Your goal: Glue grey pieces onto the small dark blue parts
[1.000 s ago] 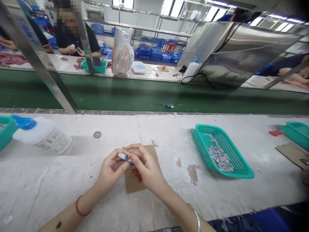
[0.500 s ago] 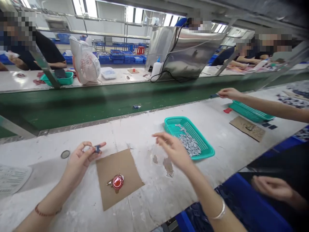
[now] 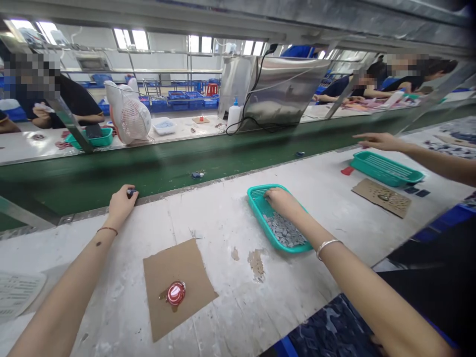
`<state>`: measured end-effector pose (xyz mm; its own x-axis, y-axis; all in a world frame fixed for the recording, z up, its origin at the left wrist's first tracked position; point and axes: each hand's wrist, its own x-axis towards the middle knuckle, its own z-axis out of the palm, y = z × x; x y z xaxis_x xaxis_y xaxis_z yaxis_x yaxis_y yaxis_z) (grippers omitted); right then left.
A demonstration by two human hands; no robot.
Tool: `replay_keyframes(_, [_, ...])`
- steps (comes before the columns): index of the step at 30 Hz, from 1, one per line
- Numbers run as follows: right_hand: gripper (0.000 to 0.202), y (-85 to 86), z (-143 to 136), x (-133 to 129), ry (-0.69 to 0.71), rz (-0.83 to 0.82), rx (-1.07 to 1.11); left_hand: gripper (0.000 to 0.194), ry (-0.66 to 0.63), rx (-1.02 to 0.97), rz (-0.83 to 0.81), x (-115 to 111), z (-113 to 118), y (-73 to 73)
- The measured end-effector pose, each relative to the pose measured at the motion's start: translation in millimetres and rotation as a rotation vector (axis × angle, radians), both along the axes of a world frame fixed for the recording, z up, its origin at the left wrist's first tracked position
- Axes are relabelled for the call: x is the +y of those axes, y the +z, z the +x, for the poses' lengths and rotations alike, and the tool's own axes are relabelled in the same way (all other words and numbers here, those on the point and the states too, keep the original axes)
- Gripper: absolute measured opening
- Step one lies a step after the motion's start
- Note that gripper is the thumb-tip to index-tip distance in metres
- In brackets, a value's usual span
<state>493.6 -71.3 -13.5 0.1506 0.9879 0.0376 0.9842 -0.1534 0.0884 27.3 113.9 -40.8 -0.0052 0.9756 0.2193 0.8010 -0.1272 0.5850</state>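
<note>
My left hand (image 3: 124, 201) is at the far edge of the white table, its fingers closed on a small dark blue piece (image 3: 130, 192) beside the green belt. My right hand (image 3: 279, 200) reaches into a green basket (image 3: 273, 242) of small grey pieces; its fingertips are bent down at the basket's far part, and what they hold, if anything, is too small to make out. Between my arms lies a brown cardboard square (image 3: 159, 271) with a shiny red round cap (image 3: 176, 293) on it, in a brownish wet spot.
The green belt (image 3: 159, 172) runs behind the table, carrying small dark pieces. At right, a co-worker's hand (image 3: 379, 141) hovers over another green basket (image 3: 386, 169), near a speckled cardboard (image 3: 381, 197). Across the belt are a white fan (image 3: 136, 119) and a bottle (image 3: 234, 116).
My left hand has moved forward to the belt edge with the blue piece. My right hand has gone from above the table into the basket. The view has shifted slightly.
</note>
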Motion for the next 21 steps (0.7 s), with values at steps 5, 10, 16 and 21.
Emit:
replay_keyframes(5, [0.029, 11.5, -7, -10, -0.029, 0.072, 0.098, 0.034, 0.036, 0.006, 0.001, 10, -13, -6.8])
replay_keyframes(10, [0.026, 33.9, -58, -51, 0.028, 0.308, 0.414, 0.033, 0.042, 0.042, -0.001, 13, -36, -7.7])
replay_keyframes(16, [0.011, -0.7, -137, -99, 0.244, 0.338, 0.831, 0.041, -0.048, 0.101, -0.015, 13, -60, -6.6])
replay_keyframes(21, [0.016, -40.1, -150, -116, 0.279, 0.33, 0.737, 0.046, -0.133, 0.121, -0.032, 20, -61, -1.9])
